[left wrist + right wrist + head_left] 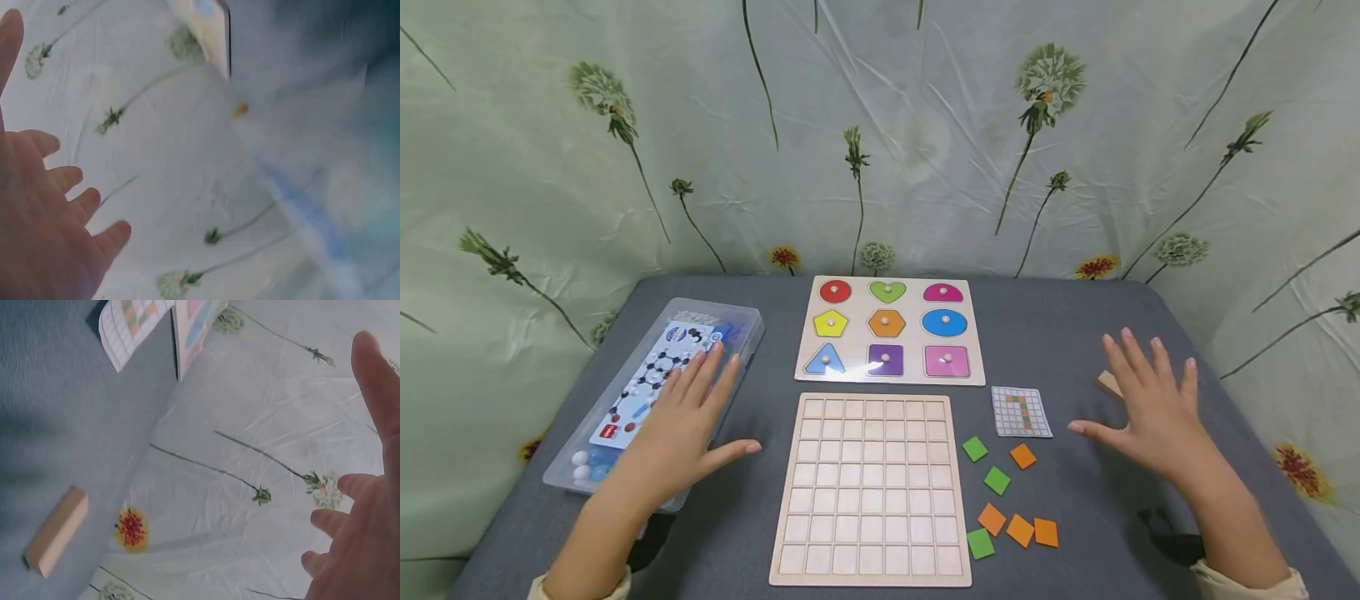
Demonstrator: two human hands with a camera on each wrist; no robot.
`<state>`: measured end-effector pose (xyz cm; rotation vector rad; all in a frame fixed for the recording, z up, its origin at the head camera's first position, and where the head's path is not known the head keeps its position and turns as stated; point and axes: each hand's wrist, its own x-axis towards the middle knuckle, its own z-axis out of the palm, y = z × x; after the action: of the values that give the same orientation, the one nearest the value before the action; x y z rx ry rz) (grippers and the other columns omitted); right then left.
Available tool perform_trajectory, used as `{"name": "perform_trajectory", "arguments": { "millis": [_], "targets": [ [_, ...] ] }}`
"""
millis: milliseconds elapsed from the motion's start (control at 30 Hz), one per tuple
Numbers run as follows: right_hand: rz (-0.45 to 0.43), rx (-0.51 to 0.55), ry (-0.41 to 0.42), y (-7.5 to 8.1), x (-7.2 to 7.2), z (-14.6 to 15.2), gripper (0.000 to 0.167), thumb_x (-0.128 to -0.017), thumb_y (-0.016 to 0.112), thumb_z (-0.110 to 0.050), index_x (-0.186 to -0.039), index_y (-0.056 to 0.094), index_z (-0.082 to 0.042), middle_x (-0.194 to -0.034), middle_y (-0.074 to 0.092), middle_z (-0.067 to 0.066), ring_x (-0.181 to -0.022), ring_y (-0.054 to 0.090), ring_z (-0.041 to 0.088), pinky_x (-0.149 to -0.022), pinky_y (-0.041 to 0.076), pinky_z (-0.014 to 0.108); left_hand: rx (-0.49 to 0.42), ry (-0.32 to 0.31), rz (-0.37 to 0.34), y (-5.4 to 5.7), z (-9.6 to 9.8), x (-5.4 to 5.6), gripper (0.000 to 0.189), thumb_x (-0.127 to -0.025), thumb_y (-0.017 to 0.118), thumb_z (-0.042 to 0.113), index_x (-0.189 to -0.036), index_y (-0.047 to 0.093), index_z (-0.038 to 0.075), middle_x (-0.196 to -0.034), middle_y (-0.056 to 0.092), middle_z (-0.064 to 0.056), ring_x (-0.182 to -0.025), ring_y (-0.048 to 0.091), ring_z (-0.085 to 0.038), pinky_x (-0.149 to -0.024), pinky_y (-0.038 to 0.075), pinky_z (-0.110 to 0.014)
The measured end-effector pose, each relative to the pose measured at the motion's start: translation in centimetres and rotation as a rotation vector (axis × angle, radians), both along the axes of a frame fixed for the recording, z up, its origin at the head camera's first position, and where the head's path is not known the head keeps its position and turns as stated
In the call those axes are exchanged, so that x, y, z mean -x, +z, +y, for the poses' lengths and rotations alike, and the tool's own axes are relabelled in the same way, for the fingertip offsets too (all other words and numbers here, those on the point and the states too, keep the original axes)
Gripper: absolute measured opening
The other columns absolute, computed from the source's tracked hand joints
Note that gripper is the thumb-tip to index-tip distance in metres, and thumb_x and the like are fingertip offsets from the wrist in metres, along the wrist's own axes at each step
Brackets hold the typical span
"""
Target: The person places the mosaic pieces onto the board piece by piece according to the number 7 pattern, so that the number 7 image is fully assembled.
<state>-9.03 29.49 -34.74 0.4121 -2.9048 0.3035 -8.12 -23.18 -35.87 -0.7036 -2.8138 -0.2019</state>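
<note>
My left hand (681,429) is spread with straight fingers over the clear plastic case (751,329) on the left, holding nothing. On the right, my right hand (1153,412) is also spread out and bare, above the table beside a small wooden block (1107,383) that it partly covers. The whole block (57,531) shows in the right wrist view. Between the hands lies a wooden grid board (872,492) with bare squares. Right of it are several loose green tiles (997,481) and orange tiles (1022,456), below a printed pattern card (1021,412).
Behind the grid board lies a shape puzzle board (859,333) with coloured knobbed pieces. The case holds a printed molecule card (651,379) and white and blue balls. A grey cloth (1060,333) covers the table, and a dandelion-print curtain (925,167) hangs behind it.
</note>
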Motion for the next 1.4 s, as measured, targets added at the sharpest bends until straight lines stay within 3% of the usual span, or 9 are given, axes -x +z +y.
{"name": "perform_trajectory", "arguments": {
  "millis": [133,267,400,533,633,767,933,1167,1400],
  "targets": [
    [0.036,0.109,0.083,-1.2,-0.3,-0.6,0.113,-0.062,0.078,-0.042,-0.146,0.008,-0.012,-0.147,0.01,0.018,-0.131,-0.001,0.04,-0.097,-0.008,0.058,-0.1,-0.014,-0.096,-1.8,1.6,-1.1,0.098,-0.076,0.062,0.054,-0.145,0.009,0.009,-0.149,0.0,-0.012,-0.133,0.005,-0.033,-0.099,0.017,-0.053],
    [-0.034,0.28,0.151,-2.9,-0.7,-1.3,0.112,-0.06,0.083,-0.025,-0.145,0.012,-0.012,-0.145,0.017,0.019,-0.129,0.009,0.042,-0.094,0.007,0.063,-0.209,0.036,-0.22,-3.8,3.2,-2.3,0.095,-0.078,0.064,0.046,-0.146,0.005,0.014,-0.149,0.003,-0.011,-0.13,0.015,-0.036,-0.092,0.029,-0.056],
    [-0.183,0.4,0.158,-4.5,-1.1,-2.0,0.11,-0.062,0.082,-0.022,-0.146,0.011,-0.014,-0.142,0.019,0.023,-0.125,0.018,0.047,-0.086,0.02,0.065,-0.325,0.062,-0.323,-5.3,4.3,-3.3,0.094,-0.08,0.066,0.039,-0.146,0.004,0.015,-0.148,0.005,-0.014,-0.128,0.018,-0.04,-0.091,0.03,-0.056],
    [-0.303,0.442,0.146,-6.0,-1.5,-2.7,0.103,-0.066,0.079,-0.026,-0.145,0.014,-0.013,-0.141,0.022,0.023,-0.122,0.026,0.045,-0.087,0.025,0.062,-0.439,0.063,-0.45,-6.3,4.9,-4.3,0.09,-0.082,0.064,0.037,-0.146,0.007,0.011,-0.147,0.008,-0.018,-0.129,0.015,-0.039,-0.092,0.026,-0.058],
    [-0.357,0.457,0.15,-7.1,-1.8,-3.0,0.094,-0.069,0.077,-0.028,-0.144,0.021,-0.013,-0.138,0.031,0.019,-0.116,0.038,0.038,-0.088,0.032,0.055,-0.491,0.072,-0.505,-6.7,5.1,-4.7,0.086,-0.082,0.064,0.035,-0.145,0.013,0.008,-0.145,0.014,-0.02,-0.129,0.017,-0.039,-0.093,0.024,-0.058],
    [-0.389,0.46,0.193,-8.1,-2.0,-3.2,0.08,-0.074,0.072,-0.029,-0.14,0.032,-0.011,-0.13,0.045,0.012,-0.102,0.05,0.024,-0.083,0.041,0.044,-0.517,0.112,-0.532,-7.3,5.1,-4.9,0.081,-0.081,0.066,0.032,-0.144,0.021,0.009,-0.139,0.029,-0.021,-0.123,0.031,-0.038,-0.09,0.031,-0.055],
    [-0.425,0.413,0.221,-8.5,-1.8,-3.2,0.053,-0.08,0.068,-0.022,-0.128,0.05,-0.009,-0.117,0.053,0.006,-0.091,0.05,0.013,-0.076,0.044,0.031,-0.574,0.152,-0.552,-8.2,5.0,-4.7,0.069,-0.08,0.068,0.023,-0.139,0.035,0.011,-0.13,0.041,-0.011,-0.108,0.045,-0.026,-0.081,0.041,-0.042],
    [-0.44,0.355,0.15,-8.3,-1.6,-3.6,0.025,-0.079,0.068,-0.011,-0.102,0.06,-0.01,-0.092,0.05,-0.004,-0.078,0.046,0.01,-0.066,0.042,0.026,-0.562,0.152,-0.534,-8.9,5.1,-4.5,0.059,-0.081,0.067,0.012,-0.135,0.043,0.01,-0.126,0.041,-0.007,-0.112,0.039,-0.026,-0.081,0.041,-0.041],
    [-0.43,0.375,0.142,-7.6,-1.0,-4.5,0.024,-0.08,0.068,-0.011,-0.101,0.057,-0.009,-0.098,0.053,0.0,-0.089,0.052,0.018,-0.076,0.044,0.036,-0.557,0.149,-0.525,-8.9,5.2,-4.6,0.058,-0.082,0.065,0.01,-0.135,0.042,0.007,-0.126,0.04,-0.009,-0.116,0.035,-0.03,-0.087,0.035,-0.049]
  ]
}}
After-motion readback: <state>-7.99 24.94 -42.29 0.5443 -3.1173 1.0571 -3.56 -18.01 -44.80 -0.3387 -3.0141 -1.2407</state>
